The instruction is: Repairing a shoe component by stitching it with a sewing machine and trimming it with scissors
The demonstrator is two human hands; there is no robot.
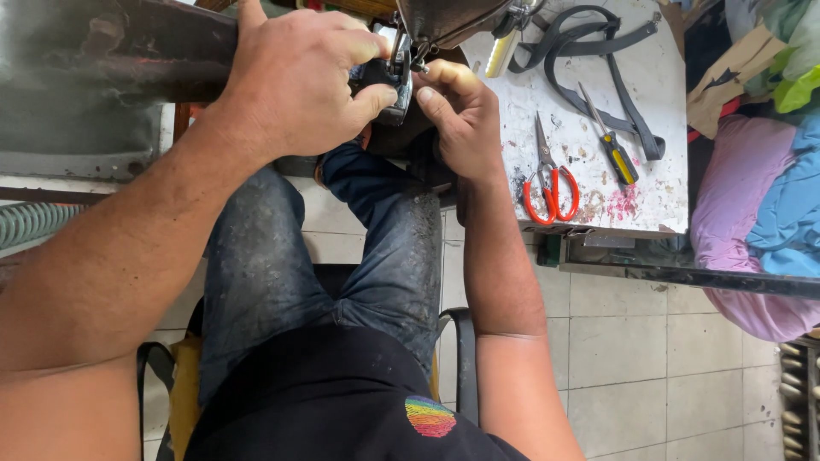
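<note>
We pinch a small dark workpiece [384, 81] under the machine's needle at twelve o'clock, left hand [295, 81] and right hand [461, 115] both closed on it to steady it, scissors [551, 183] at three o'clock on the surface [658, 128].

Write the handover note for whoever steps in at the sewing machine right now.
Left hand: fingers pinched on the dark piece under the machine head.
Right hand: thumb and forefinger at the same piece, by the needle area.
Table: red scissors, yellow-handled screwdriver, black strap, all untouched.
Done: piece is placed at the needle.
Left: whether any stitching is made cannot be told.
</note>
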